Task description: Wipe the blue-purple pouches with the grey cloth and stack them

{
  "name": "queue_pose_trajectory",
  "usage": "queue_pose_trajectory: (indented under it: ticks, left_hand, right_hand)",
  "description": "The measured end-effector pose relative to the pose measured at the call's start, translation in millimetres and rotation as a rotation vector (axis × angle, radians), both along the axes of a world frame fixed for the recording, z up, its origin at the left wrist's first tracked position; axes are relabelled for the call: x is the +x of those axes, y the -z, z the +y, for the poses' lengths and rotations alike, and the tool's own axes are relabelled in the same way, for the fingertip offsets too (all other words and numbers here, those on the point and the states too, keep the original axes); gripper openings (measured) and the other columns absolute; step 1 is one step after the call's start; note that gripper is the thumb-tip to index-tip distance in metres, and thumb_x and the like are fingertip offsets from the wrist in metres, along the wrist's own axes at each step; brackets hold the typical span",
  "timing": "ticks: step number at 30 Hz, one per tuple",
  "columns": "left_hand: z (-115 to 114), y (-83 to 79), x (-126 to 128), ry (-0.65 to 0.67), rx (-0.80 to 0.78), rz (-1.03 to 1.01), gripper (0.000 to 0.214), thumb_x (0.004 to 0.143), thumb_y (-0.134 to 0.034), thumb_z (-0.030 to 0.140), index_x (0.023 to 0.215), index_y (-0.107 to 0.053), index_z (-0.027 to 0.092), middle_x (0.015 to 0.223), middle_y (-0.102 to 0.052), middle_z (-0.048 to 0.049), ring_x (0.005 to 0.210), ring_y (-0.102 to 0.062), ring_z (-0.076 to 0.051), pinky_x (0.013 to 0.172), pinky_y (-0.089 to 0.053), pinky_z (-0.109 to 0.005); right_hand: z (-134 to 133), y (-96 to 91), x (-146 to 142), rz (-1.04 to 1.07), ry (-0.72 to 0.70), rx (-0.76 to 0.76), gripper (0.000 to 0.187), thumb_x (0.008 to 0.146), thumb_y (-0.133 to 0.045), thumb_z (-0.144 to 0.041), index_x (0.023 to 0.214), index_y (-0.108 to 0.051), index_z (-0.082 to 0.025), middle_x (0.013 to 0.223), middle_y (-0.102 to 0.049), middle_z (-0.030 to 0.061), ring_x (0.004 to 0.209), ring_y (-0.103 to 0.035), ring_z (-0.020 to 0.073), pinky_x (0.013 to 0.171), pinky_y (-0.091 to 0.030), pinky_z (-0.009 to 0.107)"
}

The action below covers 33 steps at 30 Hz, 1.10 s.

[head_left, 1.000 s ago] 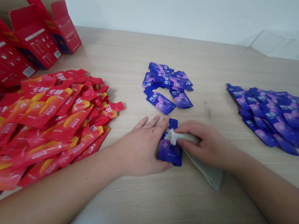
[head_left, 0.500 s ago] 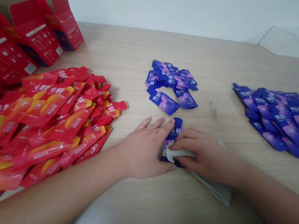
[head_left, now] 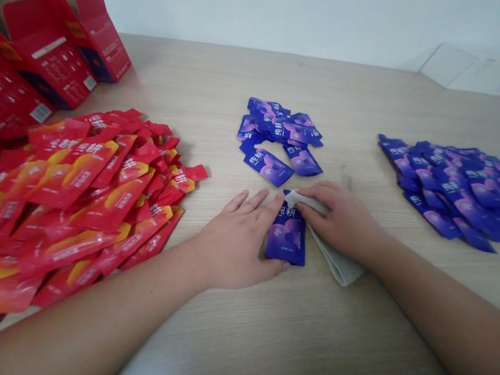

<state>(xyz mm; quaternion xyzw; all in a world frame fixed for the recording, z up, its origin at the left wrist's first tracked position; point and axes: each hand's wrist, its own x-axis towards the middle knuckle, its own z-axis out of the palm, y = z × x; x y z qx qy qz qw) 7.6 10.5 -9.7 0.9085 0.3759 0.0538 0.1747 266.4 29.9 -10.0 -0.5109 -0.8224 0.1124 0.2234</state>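
A single purple pouch (head_left: 288, 238) lies flat on the table in front of me, its printed face up. My left hand (head_left: 242, 236) rests with spread fingers along the pouch's left edge, the index finger near its top and the thumb by its bottom edge. In my right hand (head_left: 337, 216) is a folded pale cloth (head_left: 337, 263), pinched between thumb and fingers. One corner of the cloth touches the upper end of the pouch, and the rest trails on the table below my palm.
Several purple pouches (head_left: 268, 166) lie loosely grouped beyond my hands. A larger heap of purple pouches (head_left: 470, 189) is on the right. Red pouches (head_left: 85, 188) are piled at left, beside open red boxes (head_left: 56, 67). A white wall (head_left: 267, 8) borders the wooden table (head_left: 178, 70).
My right hand has moved the cloth from the pouch's lower part up to its top, uncovering the printed face. My left hand stays beside the pouch. The view has shifted slightly.
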Motion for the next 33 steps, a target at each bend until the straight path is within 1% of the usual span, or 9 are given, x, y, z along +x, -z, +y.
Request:
queue_pose_trajectory:
  ticks: [2, 6, 9, 17, 23, 26, 28, 30, 33]
  left_hand:
    - [0, -1.0, 0, -0.005, -0.004, 0.017, 0.114, 0.095, -0.063, 0.07, 0.175, -0.013, 0.006, 0.181, -0.023, -0.0225, 0.17, -0.02, -0.038, 0.138, -0.013, -0.056]
    - [1, -2.2, -1, 0.014, -0.017, 0.049, 0.115, 0.093, -0.066, 0.068, 0.175, -0.013, 0.007, 0.181, -0.024, -0.0206, 0.171, -0.019, -0.038, 0.138, -0.012, -0.057]
    - [1, -2.2, -2, 0.038, -0.007, 0.047, 0.113, 0.093, -0.067, 0.063, 0.176, -0.014, 0.008, 0.181, -0.025, -0.019, 0.171, -0.02, -0.037, 0.138, -0.012, -0.057]
    - [1, -6.5, 1, 0.011, -0.026, 0.058, 0.11, 0.099, -0.062, 0.071, 0.177, -0.012, 0.011, 0.183, -0.021, -0.014, 0.171, -0.017, -0.035, 0.139, -0.01, -0.055]
    - [0, -3.7, 0, 0.025, 0.004, 0.081, 0.113, 0.1, -0.06, 0.073, 0.176, -0.008, 0.008, 0.182, -0.02, -0.0203, 0.171, -0.016, -0.036, 0.138, -0.011, -0.056]
    - [-1, -2.3, 0, 0.024, 0.013, 0.062, 0.118, 0.099, -0.055, 0.081, 0.176, -0.008, 0.006, 0.182, -0.018, -0.023, 0.172, -0.012, -0.038, 0.138, -0.01, -0.059]
    - [-2, -1.8, 0, 0.001, 0.022, 0.045, 0.107, 0.105, -0.046, 0.078, 0.176, -0.008, 0.007, 0.183, -0.016, -0.0216, 0.172, -0.008, -0.036, 0.138, -0.012, -0.057]
    - [-1, -1.1, 2, -0.029, 0.033, 0.046, 0.096, 0.11, -0.042, 0.068, 0.176, -0.008, 0.007, 0.183, -0.015, -0.0197, 0.173, -0.005, -0.033, 0.138, -0.014, -0.055]
    - [-1, -0.1, 5, -0.062, 0.051, 0.074, 0.099, 0.108, -0.05, 0.066, 0.176, -0.01, 0.007, 0.184, -0.014, -0.0194, 0.173, -0.004, -0.035, 0.139, -0.012, -0.056]
  right_hand:
    - [-10, -6.7, 0, 0.109, -0.123, -0.061, 0.024, 0.103, -0.069, -0.038, 0.122, -0.077, -0.025, 0.117, -0.08, 0.0078, 0.11, -0.074, 0.0285, 0.101, -0.058, 0.045]
    - [-32, -21.4, -6, 0.213, -0.493, -0.33, 0.023, 0.098, -0.076, -0.027, 0.12, -0.077, -0.025, 0.118, -0.078, 0.0053, 0.109, -0.073, 0.0223, 0.099, -0.057, 0.037]
    - [-39, -24.7, -12, 0.171, -0.55, -0.391, 0.023, 0.096, -0.076, -0.021, 0.118, -0.079, -0.025, 0.118, -0.078, 0.0064, 0.114, -0.071, 0.023, 0.103, -0.055, 0.038]
    - [-16, -6.1, -11, 0.1, -0.287, -0.175, 0.02, 0.098, -0.075, -0.031, 0.117, -0.08, -0.027, 0.121, -0.077, 0.0077, 0.12, -0.071, 0.0288, 0.108, -0.054, 0.046]
    - [5, 6.5, 4, -0.033, -0.049, -0.015, 0.027, 0.102, -0.067, -0.038, 0.121, -0.08, -0.024, 0.117, -0.078, 0.0112, 0.113, -0.073, 0.0342, 0.102, -0.057, 0.054]
    - [8, 7.9, 9, 0.046, 0.069, 0.014, 0.028, 0.101, -0.069, -0.038, 0.124, -0.077, -0.025, 0.121, -0.079, 0.0103, 0.114, -0.074, 0.0342, 0.101, -0.059, 0.054]
    - [6, 6.6, 9, 0.138, 0.132, 0.016, 0.032, 0.099, -0.072, -0.038, 0.128, -0.074, -0.025, 0.123, -0.08, 0.0092, 0.113, -0.075, 0.0337, 0.1, -0.061, 0.053]
    - [2, 3.2, 8, 0.192, 0.139, 0.016, 0.031, 0.098, -0.073, -0.037, 0.127, -0.072, -0.026, 0.123, -0.08, 0.0085, 0.113, -0.075, 0.0335, 0.1, -0.061, 0.053]
    - [-13, -5.3, 2, 0.225, 0.074, 0.008, 0.025, 0.098, -0.072, -0.035, 0.122, -0.073, -0.027, 0.122, -0.08, 0.0071, 0.113, -0.075, 0.0322, 0.102, -0.061, 0.052]
